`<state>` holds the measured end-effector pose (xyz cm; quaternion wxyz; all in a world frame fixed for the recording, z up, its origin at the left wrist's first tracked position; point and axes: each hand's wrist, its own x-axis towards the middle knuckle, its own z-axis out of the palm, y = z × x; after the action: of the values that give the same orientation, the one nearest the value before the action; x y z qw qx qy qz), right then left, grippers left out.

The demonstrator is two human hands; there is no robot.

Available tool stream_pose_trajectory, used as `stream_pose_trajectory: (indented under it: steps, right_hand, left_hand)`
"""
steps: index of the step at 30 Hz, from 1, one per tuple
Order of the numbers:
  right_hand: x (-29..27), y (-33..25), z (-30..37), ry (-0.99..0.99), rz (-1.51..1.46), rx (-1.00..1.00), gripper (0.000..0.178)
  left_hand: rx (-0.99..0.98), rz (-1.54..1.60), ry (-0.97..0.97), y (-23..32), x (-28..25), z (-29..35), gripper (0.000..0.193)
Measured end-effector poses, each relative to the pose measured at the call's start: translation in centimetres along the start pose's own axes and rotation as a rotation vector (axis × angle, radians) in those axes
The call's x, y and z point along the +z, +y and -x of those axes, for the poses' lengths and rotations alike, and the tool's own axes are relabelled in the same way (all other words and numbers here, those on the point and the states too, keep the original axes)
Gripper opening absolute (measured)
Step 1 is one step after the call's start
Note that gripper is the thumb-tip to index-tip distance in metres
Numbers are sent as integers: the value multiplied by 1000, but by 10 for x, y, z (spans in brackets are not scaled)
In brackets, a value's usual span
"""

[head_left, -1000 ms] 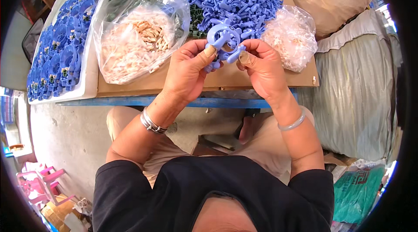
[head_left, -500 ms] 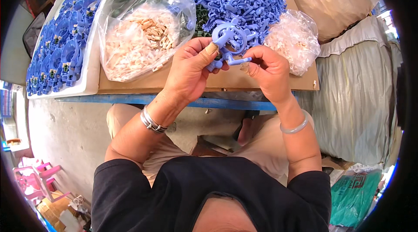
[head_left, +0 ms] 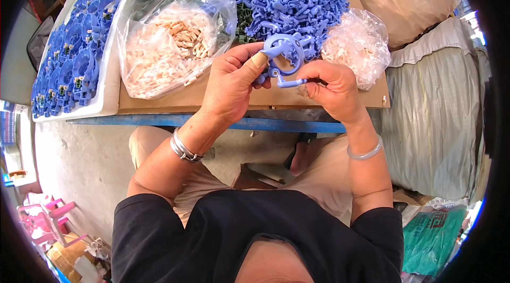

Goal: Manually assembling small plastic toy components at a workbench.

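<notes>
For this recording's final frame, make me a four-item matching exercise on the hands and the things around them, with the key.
1. left hand
2. right hand
3. white tray
4. green plastic packaging

A. at the lower right of the view
B. pinches one end of a slim blue piece
C. bears many blue assemblies
D. grips a blue ring-shaped part

Pairs: 1-D, 2-B, 3-C, 4-A

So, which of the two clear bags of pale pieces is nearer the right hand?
The smaller bag, right of the blue pile and just beyond the right hand; the larger bag lies nearer the left hand.
</notes>
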<state>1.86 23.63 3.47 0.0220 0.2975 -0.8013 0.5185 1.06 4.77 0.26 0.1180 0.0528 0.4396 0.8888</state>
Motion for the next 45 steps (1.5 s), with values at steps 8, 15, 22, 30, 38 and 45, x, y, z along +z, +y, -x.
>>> stream_pose_trajectory:
  steps: [8,15,22,30,38,45]
  right_hand:
    - [3,-5,-2,16,-717,174,3]
    - [32,-5,-1,108,94,-82,34]
    - [33,-11,-2,142,248,-202,25]
    - [21,-10,1,118,-130,6,13]
    - [22,-11,-7,71,78,-202,19]
    - [29,-10,-4,118,-49,-45,22]
  left_hand:
    - [-187,365,-56,-1,-8,-4,21]
    - [-67,261,-32,-5,-5,-2,21]
    - [-246,422,48,1,-5,-3,21]
    - [-15,113,106,-2,-4,-3,22]
    - [56,-101,24,-4,0,2,25]
    - [49,-156,28,-1,0,3,27]
